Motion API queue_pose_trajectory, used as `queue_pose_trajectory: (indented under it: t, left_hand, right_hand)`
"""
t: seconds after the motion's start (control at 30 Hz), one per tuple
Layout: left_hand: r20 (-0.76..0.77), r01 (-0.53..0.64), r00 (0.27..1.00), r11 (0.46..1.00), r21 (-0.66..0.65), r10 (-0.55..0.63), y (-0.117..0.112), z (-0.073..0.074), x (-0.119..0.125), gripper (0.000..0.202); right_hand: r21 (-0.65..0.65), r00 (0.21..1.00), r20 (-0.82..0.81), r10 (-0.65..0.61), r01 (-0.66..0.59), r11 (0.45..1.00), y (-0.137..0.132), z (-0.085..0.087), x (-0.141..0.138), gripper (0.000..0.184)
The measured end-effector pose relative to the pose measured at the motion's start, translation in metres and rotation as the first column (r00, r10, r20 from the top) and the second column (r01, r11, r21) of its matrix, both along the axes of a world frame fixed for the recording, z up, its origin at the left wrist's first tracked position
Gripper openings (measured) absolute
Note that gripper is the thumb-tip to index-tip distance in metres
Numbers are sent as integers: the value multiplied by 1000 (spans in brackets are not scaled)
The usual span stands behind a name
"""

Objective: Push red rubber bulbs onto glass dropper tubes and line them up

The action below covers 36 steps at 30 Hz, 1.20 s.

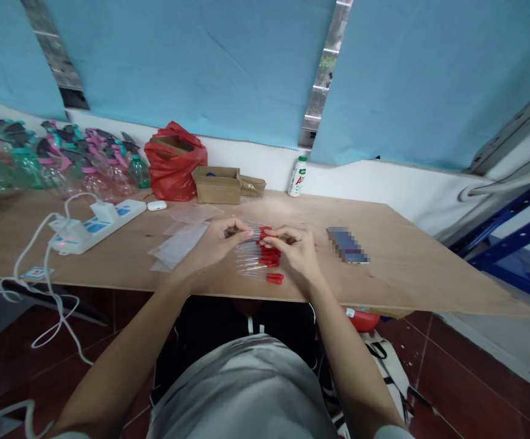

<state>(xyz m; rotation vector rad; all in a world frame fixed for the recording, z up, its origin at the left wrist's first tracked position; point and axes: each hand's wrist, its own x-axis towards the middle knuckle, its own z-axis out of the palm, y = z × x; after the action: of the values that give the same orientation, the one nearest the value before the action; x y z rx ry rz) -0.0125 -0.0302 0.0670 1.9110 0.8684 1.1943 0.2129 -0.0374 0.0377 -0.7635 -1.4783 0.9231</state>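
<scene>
Several clear droppers with red bulbs (265, 259) lie in a row on the wooden table (406, 262) in front of me. My left hand (222, 241) rests left of them, its fingers pinched on a dropper at the top of the row. My right hand (295, 247) curls over the red bulbs from the right, fingertips closed on one of them. One dropper with a red bulb (275, 278) lies apart near the table's front edge.
Clear plastic bags (180, 241) lie left of my hands. A white power strip (94, 227) with cables, a red bag (173, 161), a cardboard box (217, 184), a white bottle (297, 177) and spray bottles (55, 161) stand further back. A blurred flat object (347, 245) lies right.
</scene>
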Motion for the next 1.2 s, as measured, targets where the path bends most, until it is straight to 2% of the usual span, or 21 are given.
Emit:
queue_pose_trajectory:
  t: [0.13,0.33,0.6,0.87,1.2]
  left_hand:
    - [-7,-5,1000,1000,-4,5,3,-3,-1,29]
    - [-9,55,998,998,-18,-56,9,-9,-2,30]
    - [5,68,998,996,-58,-68,5,-8,-1,33]
    - [77,-46,996,999,21,44,11,-16,0,30]
    - [103,-43,994,998,34,39,14,-19,6,24]
  right_hand:
    - [6,1000,1,-2,2,1000,1,-3,1,29]
    - [-3,999,21,40,-40,999,-2,-2,1,29]
    - [-36,998,-7,68,-69,997,-3,1,0,30]
    - [-17,998,-7,55,-55,998,2,3,1,32]
    - [-33,996,-50,72,-74,997,4,2,2,32]
